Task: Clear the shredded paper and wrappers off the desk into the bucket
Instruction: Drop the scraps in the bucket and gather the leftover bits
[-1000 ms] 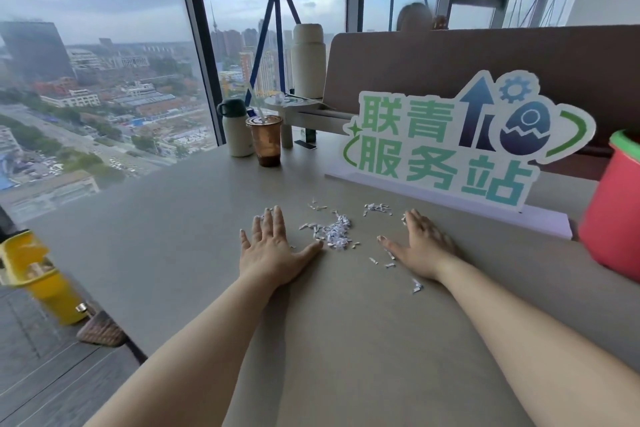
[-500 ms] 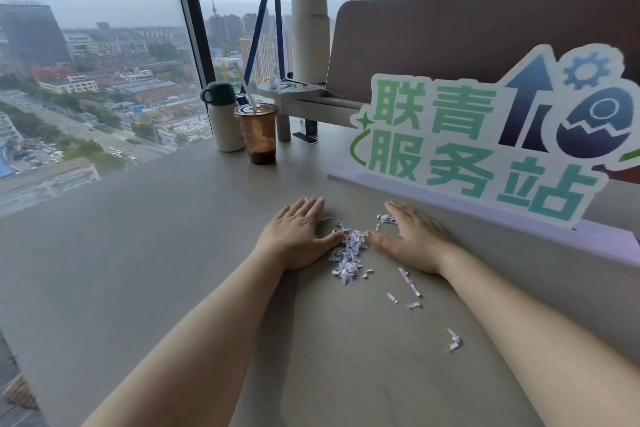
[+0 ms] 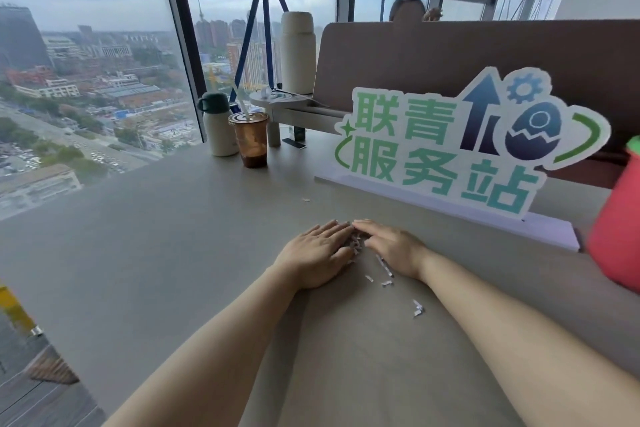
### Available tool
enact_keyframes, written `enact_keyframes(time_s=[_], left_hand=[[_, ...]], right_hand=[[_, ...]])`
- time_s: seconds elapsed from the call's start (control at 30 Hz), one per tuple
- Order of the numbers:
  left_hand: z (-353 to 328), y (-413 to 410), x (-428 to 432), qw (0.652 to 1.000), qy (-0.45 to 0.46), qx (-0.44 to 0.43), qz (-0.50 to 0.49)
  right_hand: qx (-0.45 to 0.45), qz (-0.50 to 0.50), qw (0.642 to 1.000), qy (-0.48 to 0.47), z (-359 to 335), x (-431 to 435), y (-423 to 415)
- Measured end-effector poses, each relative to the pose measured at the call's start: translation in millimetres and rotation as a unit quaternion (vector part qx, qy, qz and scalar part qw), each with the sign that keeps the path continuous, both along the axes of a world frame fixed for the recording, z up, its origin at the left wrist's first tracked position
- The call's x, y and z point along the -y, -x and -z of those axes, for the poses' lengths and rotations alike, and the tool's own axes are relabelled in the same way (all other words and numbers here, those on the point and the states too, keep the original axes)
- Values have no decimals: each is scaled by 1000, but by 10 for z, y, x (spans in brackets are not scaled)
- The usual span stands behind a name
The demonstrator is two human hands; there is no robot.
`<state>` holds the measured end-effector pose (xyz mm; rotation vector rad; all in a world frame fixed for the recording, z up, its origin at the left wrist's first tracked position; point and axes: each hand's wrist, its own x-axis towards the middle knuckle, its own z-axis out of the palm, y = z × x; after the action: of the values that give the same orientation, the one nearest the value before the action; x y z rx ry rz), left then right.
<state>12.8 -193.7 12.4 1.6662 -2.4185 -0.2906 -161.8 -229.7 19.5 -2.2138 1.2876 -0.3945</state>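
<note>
Between left hand (image 3: 313, 255) and right hand (image 3: 393, 248), seemingly shredded paper (image 3: 356, 242)

Two bare arms, no sleeves

The left hand (image 3: 313, 255) and right hand (image 3: 393, 246) wear no gloves, rings or watch; the fingernails look short, possibly dark-painted, though too blurred to tell.

Shredded paper (image 3: 356, 246): small white strips, gathered in a tight little heap at the centre of the frame, mostly covered, only a narrow part visible. Loose strips (image 3: 384, 265) scattered just below and right of the heap, lying flat on the grey desk (image 3: 173, 253). One more scrap (image 3: 418, 308) further down, and a single strip (image 3: 307, 199) above, well apart from the heap. Red bucket (image 3: 614, 236) with green rim at the right edge of the frame, standing on the desk, cut off by the frame.
</note>
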Motion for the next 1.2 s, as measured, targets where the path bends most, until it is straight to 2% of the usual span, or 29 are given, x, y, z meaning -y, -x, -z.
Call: enact_keyframes(time_s=[0.17,0.37,0.57,0.67,0.73,0.83,1.2], left_hand=[[33,86,-356,1000,1,-8,-5],[53,153,-712,1000,6,8,-21],[55,125,-858,997,36,-35,-52],[71,59,-767,991,44,-77,-103],[70,25,-664,985,37,-99,-134],[68,-50,-445,985,35,-95,-141],[94,-304,636,977,23,-37,-207]], right_hand=[[6,0,1000,-3,39,-374,116],[-59,-1,998,31,73,-790,247],[-83,32,993,76,78,-970,297],[-89,55,990,92,91,-924,295],[-59,76,992,77,79,-875,301],[-31,87,994,59,65,-787,320],[-52,59,995,69,103,-383,318]])
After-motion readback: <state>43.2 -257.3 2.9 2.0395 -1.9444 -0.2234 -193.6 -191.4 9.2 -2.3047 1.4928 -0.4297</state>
